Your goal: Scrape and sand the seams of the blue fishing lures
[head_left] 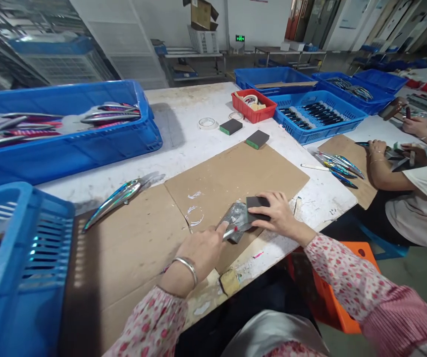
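My left hand (202, 250), with a metal bangle at the wrist, is closed around a slim silvery fishing lure (230, 232) with a red spot and a clear tip; most of its body is hidden by the fingers. In my right hand (279, 214) a dark sanding block (257, 208) is gripped, beside the lure's clear tip. Under the lure lies a worn grey flat block (234, 214) on the cardboard (232, 173). Another shiny blue-green lure (114, 202) with a clear lip rests to the left.
Blue crates (150, 131) of lures and a lighter blue basket (46, 238) stand on the left. Two green-edged sanding blocks (257, 139), a tape roll (206, 123) and a red bin (254, 108) sit farther back. At right, a co-worker's hand (377, 147) is near several lures (342, 166).
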### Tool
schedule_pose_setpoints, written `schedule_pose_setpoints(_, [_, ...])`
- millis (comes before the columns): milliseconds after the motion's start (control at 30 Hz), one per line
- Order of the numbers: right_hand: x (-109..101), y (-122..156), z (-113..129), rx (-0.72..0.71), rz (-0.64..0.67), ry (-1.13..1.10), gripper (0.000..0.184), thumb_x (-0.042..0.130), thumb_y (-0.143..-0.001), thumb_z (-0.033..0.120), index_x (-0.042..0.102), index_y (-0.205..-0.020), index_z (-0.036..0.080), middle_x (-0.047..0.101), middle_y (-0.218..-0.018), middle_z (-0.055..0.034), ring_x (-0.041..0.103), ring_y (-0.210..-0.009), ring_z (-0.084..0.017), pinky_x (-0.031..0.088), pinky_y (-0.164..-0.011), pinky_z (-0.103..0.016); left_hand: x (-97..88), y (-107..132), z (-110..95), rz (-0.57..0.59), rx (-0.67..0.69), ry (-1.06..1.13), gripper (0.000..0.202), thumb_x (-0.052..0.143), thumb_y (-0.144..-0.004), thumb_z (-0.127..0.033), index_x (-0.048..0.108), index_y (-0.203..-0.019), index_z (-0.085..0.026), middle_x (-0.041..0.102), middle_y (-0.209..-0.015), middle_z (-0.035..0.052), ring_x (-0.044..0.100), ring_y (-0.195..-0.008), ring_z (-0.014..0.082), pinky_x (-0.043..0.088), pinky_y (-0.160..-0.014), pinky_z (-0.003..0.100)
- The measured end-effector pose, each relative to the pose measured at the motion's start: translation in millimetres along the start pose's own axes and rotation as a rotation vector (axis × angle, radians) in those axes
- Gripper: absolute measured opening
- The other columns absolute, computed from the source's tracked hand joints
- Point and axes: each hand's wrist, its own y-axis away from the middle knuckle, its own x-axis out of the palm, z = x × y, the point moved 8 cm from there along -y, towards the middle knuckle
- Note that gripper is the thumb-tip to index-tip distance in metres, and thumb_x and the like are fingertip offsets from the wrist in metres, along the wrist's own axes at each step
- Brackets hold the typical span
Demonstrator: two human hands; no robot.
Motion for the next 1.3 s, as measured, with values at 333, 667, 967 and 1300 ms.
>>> schedule_pose_setpoints(333, [-5.2,0.5,2.4,0.005,-0.025,0.036,0.037,0.06,-0.085,0.057,0.072,-0.108,0.03,0.055,-0.121,-0.0106,0.047,-0.108,-0.026,0.033,-0.091,-0.041,8.4,-2.0,2.9,0.067,-0.021,-0.006,0.048,0.04,-0.093,-0.028,0.036,-0.14,-0.02,0.066,-0.105,0.0121,0.068,-0.09,0.0275,0.051,-0.073,0.036])
schedule_pose_setpoints(667, [-1.1,7.6,-8.6,-0.067,-0.032,-0.026,0.039,0.061,-0.085,0.055,0.069,-0.115,0.03,0.052,-0.125,-0.0115,0.045,-0.114,-0.027,0.035,-0.092,-0.041,1.9,-8.5,10.1,0.064,-0.023,0.124,0.046,0.037,-0.094,-0.043,0.046,-0.132,-0.02,0.069,-0.103,0.0138,0.068,-0.094,0.0307,0.05,-0.076,0.039])
schedule_pose_setpoints(967, [1.1,-6.1,5.3,-0.13,0.109,-0.071,0.043,0.062,-0.084,0.057,0.067,-0.118,0.031,0.051,-0.128,-0.0108,0.045,-0.113,-0.026,0.033,-0.094,-0.041,-2.2,-26.9,30.4,0.13,0.001,0.275,0.039,0.041,-0.089,-0.05,0.057,-0.109,-0.021,0.07,-0.097,0.0105,0.067,-0.089,0.0253,0.049,-0.073,0.032])
schedule_pose_setpoints(1300, [5.5,-7.2,22.1,-0.117,0.027,-0.022,0.042,0.059,-0.086,0.06,0.067,-0.116,0.032,0.051,-0.127,-0.0111,0.043,-0.114,-0.027,0.031,-0.092,-0.041,2.8,-26.1,33.7,0.053,0.002,0.495,0.039,0.044,-0.085,-0.048,0.06,-0.105,-0.018,0.069,-0.082,0.0076,0.065,-0.074,0.0225,0.047,-0.067,0.031])
